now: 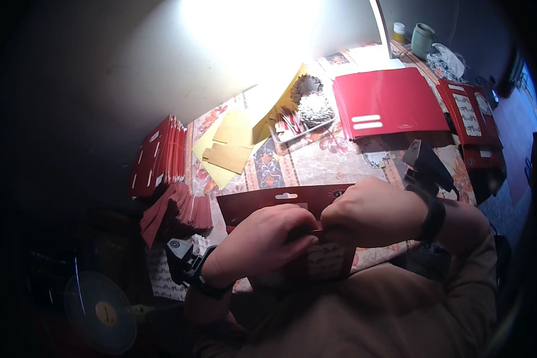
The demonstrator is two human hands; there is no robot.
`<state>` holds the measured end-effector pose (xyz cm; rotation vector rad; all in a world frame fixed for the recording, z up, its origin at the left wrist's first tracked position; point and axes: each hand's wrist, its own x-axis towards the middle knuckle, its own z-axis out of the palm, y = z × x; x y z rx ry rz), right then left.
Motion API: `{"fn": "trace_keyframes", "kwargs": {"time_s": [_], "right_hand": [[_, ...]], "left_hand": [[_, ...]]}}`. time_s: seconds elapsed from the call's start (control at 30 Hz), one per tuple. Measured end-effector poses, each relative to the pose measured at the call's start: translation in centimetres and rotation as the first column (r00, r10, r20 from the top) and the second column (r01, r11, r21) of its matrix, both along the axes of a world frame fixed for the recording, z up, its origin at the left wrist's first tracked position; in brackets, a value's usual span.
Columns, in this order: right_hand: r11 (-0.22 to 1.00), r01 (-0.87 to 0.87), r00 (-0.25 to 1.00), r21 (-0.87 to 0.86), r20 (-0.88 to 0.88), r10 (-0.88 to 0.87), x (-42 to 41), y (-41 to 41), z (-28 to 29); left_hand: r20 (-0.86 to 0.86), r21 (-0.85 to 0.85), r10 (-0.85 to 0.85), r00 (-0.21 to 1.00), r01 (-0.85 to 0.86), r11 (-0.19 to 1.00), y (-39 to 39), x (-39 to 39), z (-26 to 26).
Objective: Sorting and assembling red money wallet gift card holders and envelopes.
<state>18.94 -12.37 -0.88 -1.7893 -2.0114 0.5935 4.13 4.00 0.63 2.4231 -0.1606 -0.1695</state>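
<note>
A dark red printed card sheet (250,203) with a hang hole lies before me at the table's near edge. Both hands are over its middle, close together. My left hand (273,237) has its fingers curled, thumb and fingertips pinching a small reddish edge of card or paper. My right hand (362,212) is curled against the same spot from the right; its fingertips are hidden, so what it grips cannot be told. Pale printed patterns show on the sheet's shadowed lower part, below the hands.
A tray (304,134) holds cut-out labels and red-white pieces. Red folders (389,100) are stacked behind, with more red packets (472,112) at right. Yellow card (228,156), upright red cards (156,156) and folded red strips (188,206) stand left. A lamp (381,29) and mug (423,40) are at the back.
</note>
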Motion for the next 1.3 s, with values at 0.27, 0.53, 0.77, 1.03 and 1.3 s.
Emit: {"fn": "trace_keyframes", "kwargs": {"time_s": [0.27, 0.53, 0.77, 1.03, 1.3], "right_hand": [[0.944, 0.123, 0.952, 0.306, -0.305, -0.025, 0.5, -0.8, -0.1], [0.915, 0.388, 0.745, 0.112, -0.623, -0.239, 2.2, -3.5, -4.3], [0.993, 0.108, 0.562, 0.052, -0.827, -0.017, -0.6, -2.7, -7.9], [0.968, 0.203, 0.602, 0.146, -0.798, -0.006, -1.8, -2.4, -8.5], [0.903, 0.264, 0.811, 0.339, -0.584, -0.018, -2.1, -2.6, -7.5]], "left_hand": [[-0.102, -0.025, 0.023, 0.994, -0.025, 0.999, 0.4, -0.1, 0.3], [-0.169, -0.043, 0.068, 0.983, -0.076, 0.996, 0.9, -0.8, 0.7], [-0.176, -0.074, 0.143, 0.974, -0.158, 0.985, 0.1, -1.4, 1.1], [0.297, 0.376, 0.086, 0.951, -0.199, 0.905, -2.2, -1.6, 0.9], [0.400, 0.319, 0.082, 0.913, -0.223, 0.921, -3.8, -0.8, 0.9]]}}
